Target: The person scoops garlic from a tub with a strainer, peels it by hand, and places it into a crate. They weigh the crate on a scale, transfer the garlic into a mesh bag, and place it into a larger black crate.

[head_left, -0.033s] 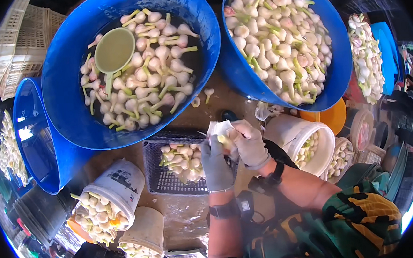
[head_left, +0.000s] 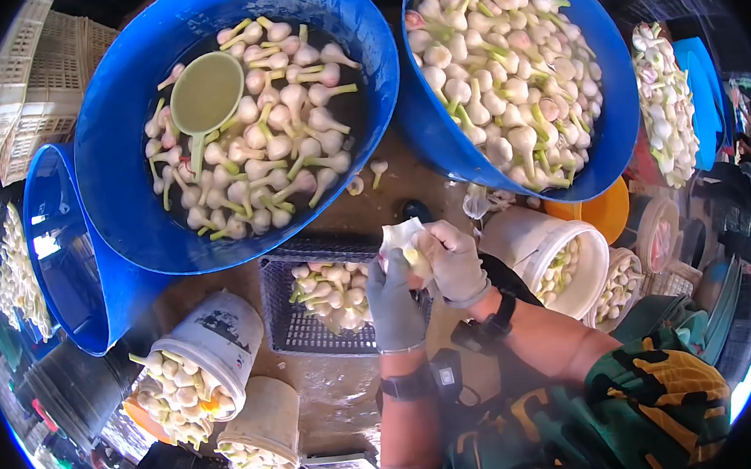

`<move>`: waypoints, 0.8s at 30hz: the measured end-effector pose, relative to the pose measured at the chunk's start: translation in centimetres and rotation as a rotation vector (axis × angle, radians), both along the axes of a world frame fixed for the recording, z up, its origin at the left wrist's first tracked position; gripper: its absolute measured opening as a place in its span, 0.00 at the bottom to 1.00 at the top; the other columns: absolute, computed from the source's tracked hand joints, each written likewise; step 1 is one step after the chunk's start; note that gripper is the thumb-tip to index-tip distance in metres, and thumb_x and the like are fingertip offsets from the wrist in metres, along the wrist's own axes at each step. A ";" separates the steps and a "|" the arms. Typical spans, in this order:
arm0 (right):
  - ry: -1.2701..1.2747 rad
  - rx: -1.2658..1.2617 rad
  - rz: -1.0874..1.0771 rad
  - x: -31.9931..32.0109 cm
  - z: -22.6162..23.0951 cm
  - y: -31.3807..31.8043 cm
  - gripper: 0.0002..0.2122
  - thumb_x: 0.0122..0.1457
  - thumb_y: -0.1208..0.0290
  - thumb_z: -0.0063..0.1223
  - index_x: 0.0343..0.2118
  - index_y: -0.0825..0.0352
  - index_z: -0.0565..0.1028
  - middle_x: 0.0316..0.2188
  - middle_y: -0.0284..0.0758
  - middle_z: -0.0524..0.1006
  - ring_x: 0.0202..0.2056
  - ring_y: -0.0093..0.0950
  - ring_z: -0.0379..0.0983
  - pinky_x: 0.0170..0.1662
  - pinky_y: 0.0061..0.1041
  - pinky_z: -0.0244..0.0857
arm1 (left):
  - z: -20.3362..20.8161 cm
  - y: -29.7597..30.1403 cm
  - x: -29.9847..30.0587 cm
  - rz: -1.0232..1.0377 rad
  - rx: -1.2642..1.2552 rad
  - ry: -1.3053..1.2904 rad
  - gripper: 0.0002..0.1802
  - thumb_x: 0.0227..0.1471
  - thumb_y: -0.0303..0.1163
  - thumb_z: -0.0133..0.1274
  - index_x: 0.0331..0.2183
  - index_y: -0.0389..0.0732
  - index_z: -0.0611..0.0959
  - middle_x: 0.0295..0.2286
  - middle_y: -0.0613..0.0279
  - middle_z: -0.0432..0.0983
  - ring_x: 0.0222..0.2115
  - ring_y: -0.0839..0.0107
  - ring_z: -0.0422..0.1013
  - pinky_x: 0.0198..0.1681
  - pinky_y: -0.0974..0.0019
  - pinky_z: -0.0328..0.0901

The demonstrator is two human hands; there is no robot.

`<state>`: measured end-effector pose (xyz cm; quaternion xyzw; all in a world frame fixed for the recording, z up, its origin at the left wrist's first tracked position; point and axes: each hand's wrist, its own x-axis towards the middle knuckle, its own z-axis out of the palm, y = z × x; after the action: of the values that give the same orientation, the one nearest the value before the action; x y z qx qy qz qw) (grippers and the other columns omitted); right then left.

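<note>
Both hands wear pale grey gloves and meet in front of me, over the right side of a dark slatted crate (head_left: pixel 289 343). My left hand (head_left: pixel 395 305) closes around a garlic bulb (head_left: pixel 417 269), mostly hidden by the fingers. A white flap of skin (head_left: pixel 400 234) stands up from the bulb. My right hand (head_left: pixel 455 263) pinches the same bulb from the other side, fingers curled in. Whether either hand also holds a small tool cannot be made out. Trimmed garlic bulbs (head_left: pixel 332 295) with short green stems lie in the crate.
Ahead stand two large blue tubs (head_left: pixel 378 159) (head_left: pixel 620 149) of garlic; a green dipper (head_left: pixel 207 93) floats in the left one. White buckets (head_left: pixel 225 334) (head_left: pixel 530 231) of garlic flank me. An orange container (head_left: pixel 614 211) sits at right. A loose bulb (head_left: pixel 378 171) lies on the wet ground.
The white skin flap stands slightly higher and more spread between my hands. A thin point beside the left fingers no longer shows. The hands otherwise hold their place.
</note>
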<state>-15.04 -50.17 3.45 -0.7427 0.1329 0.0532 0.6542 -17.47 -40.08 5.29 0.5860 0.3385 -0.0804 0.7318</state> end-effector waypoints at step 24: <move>0.305 0.721 -0.411 2.4 -2.4 1.5 0.15 0.63 0.58 0.43 0.21 0.59 0.64 0.14 0.26 0.63 0.14 0.19 0.58 0.18 0.21 0.57 | -2.7 -0.6 -1.4 0.094 -0.348 0.035 0.21 0.50 0.34 0.55 0.43 0.33 0.73 0.36 0.60 0.74 0.36 0.67 0.71 0.41 0.66 0.65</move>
<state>-12.61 -48.70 1.07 -0.4090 0.3458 0.0740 0.8412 -18.84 -40.73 2.63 0.4327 0.3591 -0.1136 0.8191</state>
